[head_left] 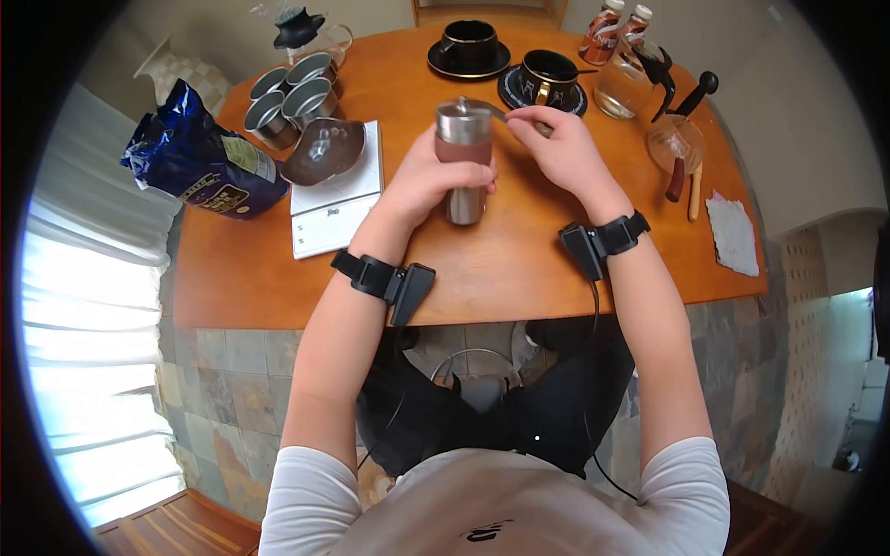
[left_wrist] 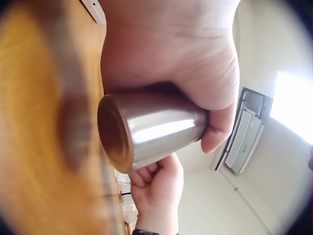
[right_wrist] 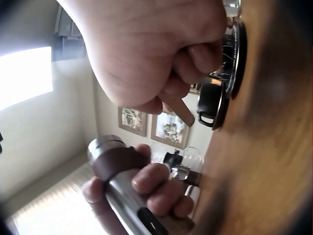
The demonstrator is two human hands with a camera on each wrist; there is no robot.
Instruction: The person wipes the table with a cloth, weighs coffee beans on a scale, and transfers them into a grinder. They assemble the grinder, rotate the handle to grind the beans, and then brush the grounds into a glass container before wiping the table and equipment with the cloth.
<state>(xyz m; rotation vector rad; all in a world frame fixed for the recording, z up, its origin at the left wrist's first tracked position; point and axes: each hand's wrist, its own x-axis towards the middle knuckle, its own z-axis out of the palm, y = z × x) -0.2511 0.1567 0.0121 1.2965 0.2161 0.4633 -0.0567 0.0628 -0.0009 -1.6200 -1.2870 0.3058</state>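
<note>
My left hand [head_left: 436, 176] grips a manual coffee grinder [head_left: 465, 208], a steel cylinder with a brown band, thumb laid across its front. The grinder's round base [left_wrist: 113, 133] shows in the left wrist view, above the wooden table. My right hand [head_left: 561, 153], just right of the grinder's top, holds the crank handle [head_left: 498, 113], whose thin arm lies between the grinder's lid and my fingers. In the right wrist view, the handle's wooden knob [right_wrist: 180, 110] sticks out below the curled fingers. The fingers hide the rest of the knob.
On the left stand a white scale [head_left: 324, 227] with a brown bowl [head_left: 324, 153], a blue bag [head_left: 209, 162] and several metal cups [head_left: 309, 100]. Behind are two black cups [head_left: 468, 42] on saucers. A glass pot [head_left: 619, 88], bottles [head_left: 603, 32] and a cloth [head_left: 732, 236] lie rightward.
</note>
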